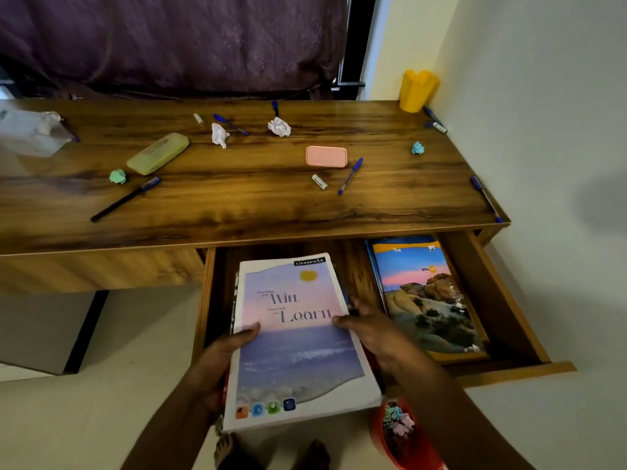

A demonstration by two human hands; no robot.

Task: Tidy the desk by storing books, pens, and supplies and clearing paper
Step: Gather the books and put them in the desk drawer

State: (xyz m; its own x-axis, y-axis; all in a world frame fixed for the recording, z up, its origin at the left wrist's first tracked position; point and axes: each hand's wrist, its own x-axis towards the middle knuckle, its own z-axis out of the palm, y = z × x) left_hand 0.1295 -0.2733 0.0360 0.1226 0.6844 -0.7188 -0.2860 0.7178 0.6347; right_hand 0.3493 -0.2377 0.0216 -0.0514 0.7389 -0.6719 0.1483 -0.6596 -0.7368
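Both hands hold a stack of notebooks point(295, 337) by its long edges, tilted with the far end low inside the open drawer point(498, 300) and the near end raised over the drawer's front, which suits sliding it flat into the left half. The left hand point(220, 364) grips the left edge with the thumb lying on the pastel cover and the fingers curled underneath. The right hand point(369, 330) clamps the opposite edge the same way, thumb on top, so the pile stays squared. Darker edges peeping out beneath the top cover suggest several books, though I cannot count them. The right half of the drawer already holds another book with a desert-rock cover point(431, 300), lying flat, with a blue one under it. On the floor by the right forearm stands a red bin point(376, 432) with crumpled coloured paper inside. The yellow pen cup point(418, 91) in the desk's far right corner shows nothing in it from here. Much is left on the desk point(254, 205): blue pens point(350, 176), white paper balls point(280, 127), a green pencil case point(157, 153) and a pink box point(326, 156), so I judge the book stage nearly finished and the rest untouched
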